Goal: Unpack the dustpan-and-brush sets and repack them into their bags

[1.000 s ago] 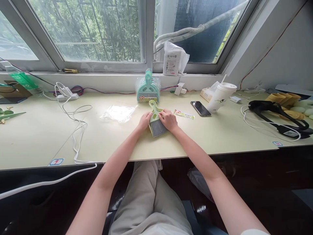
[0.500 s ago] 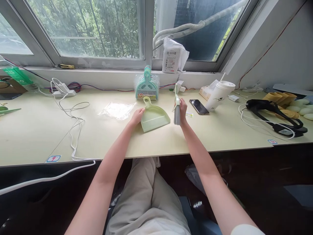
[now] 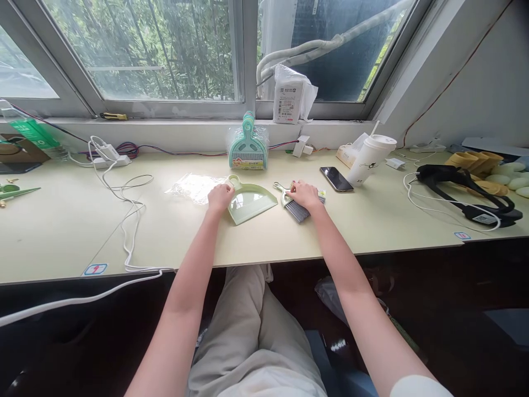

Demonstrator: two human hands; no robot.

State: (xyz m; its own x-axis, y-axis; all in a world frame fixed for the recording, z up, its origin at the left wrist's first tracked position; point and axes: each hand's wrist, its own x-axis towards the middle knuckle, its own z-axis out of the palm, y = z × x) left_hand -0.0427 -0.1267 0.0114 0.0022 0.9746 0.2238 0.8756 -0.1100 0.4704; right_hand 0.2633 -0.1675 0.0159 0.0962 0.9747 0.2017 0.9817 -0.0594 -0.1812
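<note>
A pale green dustpan (image 3: 252, 204) lies on the desk in front of me, its handle pointing away. My left hand (image 3: 220, 197) is closed on its left edge, near the handle. To the right of the pan a small hand brush (image 3: 296, 210), with a pale green handle and grey bristles, lies low at the desk top. My right hand (image 3: 305, 194) rests over the brush with its fingers closed around the body; the hand hides part of the brush. Crumpled clear plastic film (image 3: 192, 187) lies just left of my left hand.
Behind the pan stands a wrapped teal dustpan-and-brush set (image 3: 248, 149). To the right are a phone (image 3: 336, 179), a white cup with a straw (image 3: 370, 160) and a black headset-like device (image 3: 467, 193). White cables (image 3: 128, 220) cross the desk on the left.
The brush has gone from upright to lying down, bristles toward me, as my right hand lowered it. The dustpan has shifted slightly left and flattened onto the desk with my left hand.
</note>
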